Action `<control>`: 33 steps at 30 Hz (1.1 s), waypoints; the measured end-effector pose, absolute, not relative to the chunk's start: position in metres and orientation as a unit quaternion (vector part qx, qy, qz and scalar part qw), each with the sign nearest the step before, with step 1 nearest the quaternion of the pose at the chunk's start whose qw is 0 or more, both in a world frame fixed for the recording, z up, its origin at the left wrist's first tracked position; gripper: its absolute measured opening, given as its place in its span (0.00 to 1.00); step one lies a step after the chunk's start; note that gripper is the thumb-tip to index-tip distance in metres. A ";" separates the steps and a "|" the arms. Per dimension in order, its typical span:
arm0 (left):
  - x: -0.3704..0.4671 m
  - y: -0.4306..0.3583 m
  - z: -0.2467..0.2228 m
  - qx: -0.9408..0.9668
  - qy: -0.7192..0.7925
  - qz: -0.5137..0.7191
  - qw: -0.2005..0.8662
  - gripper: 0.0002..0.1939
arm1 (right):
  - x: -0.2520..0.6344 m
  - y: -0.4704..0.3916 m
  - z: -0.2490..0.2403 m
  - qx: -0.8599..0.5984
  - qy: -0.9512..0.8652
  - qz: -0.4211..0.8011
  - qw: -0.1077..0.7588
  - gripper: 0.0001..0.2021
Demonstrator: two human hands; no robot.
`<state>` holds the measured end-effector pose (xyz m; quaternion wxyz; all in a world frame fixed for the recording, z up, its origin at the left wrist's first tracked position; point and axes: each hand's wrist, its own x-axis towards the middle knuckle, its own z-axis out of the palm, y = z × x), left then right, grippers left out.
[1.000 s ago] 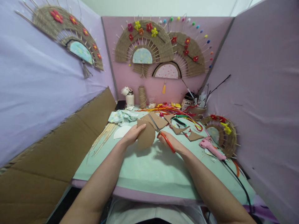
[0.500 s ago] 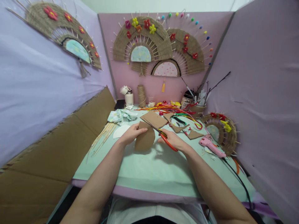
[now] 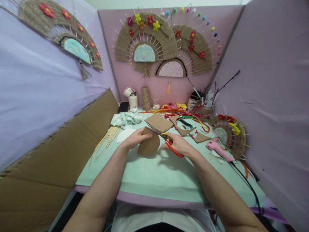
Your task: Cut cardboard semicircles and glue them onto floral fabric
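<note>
A brown cardboard piece with a rounded edge [image 3: 149, 145] is pinched in my left hand [image 3: 135, 138], thumb on top, above the mint-green table [image 3: 154, 180]. My right hand [image 3: 179, 143] grips red-handled scissors [image 3: 174, 149], whose blades lie at the upper edge of that piece. Whether the blades are fully closed is too small to tell. Just behind them rests a squarish cardboard sheet [image 3: 159, 122]. A white half-round piece [image 3: 124, 135] lies beyond my left hand, beside thin wooden sticks [image 3: 106, 141].
Cardboard scraps [image 3: 202, 138], green-handled pliers [image 3: 185, 123] and a pink glue gun [image 3: 219, 150] with a black cord lie to the right. Pipe cleaners [image 3: 166, 111], a twine spool [image 3: 145, 98] and a bottle [image 3: 133, 100] stand or lie at the back. A cardboard wall [image 3: 60, 145] borders the left.
The cardboard piece has tilted slightly, its lower edge shifting left. The scissors have moved a little with my right hand. The camera view has shifted slightly.
</note>
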<state>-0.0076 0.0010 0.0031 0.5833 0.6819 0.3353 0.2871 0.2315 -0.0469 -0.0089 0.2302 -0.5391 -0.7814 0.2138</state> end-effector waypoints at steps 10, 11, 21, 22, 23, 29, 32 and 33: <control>-0.006 -0.001 0.004 0.674 0.344 0.295 0.584 0.25 | 0.232 -0.053 -0.003 -0.600 -0.767 0.130 0.187 0.18; -0.006 -0.001 0.004 0.671 0.347 0.294 0.586 0.25 | 0.231 -0.053 -0.002 -0.602 -0.767 0.125 0.183 0.18; -0.008 -0.001 0.003 0.664 0.363 0.288 0.587 0.24 | 0.230 -0.050 -0.001 -0.609 -0.747 0.150 0.220 0.18; -0.008 -0.001 0.004 0.665 0.365 0.291 0.583 0.25 | 0.231 -0.048 -0.003 -0.603 -0.740 0.176 0.239 0.18; -0.008 -0.002 0.005 0.667 0.367 0.295 0.578 0.25 | 0.232 -0.046 -0.004 -0.598 -0.732 0.202 0.257 0.17; -0.006 -0.003 0.008 0.683 0.354 0.317 0.555 0.26 | 0.233 -0.040 -0.010 -0.588 -0.719 0.251 0.272 0.11; -0.005 -0.002 0.007 0.693 0.352 0.324 0.539 0.26 | 0.233 -0.041 -0.010 -0.588 -0.726 0.245 0.257 0.11; -0.004 -0.002 0.006 0.696 0.352 0.326 0.535 0.26 | 0.232 -0.041 -0.010 -0.587 -0.729 0.243 0.254 0.11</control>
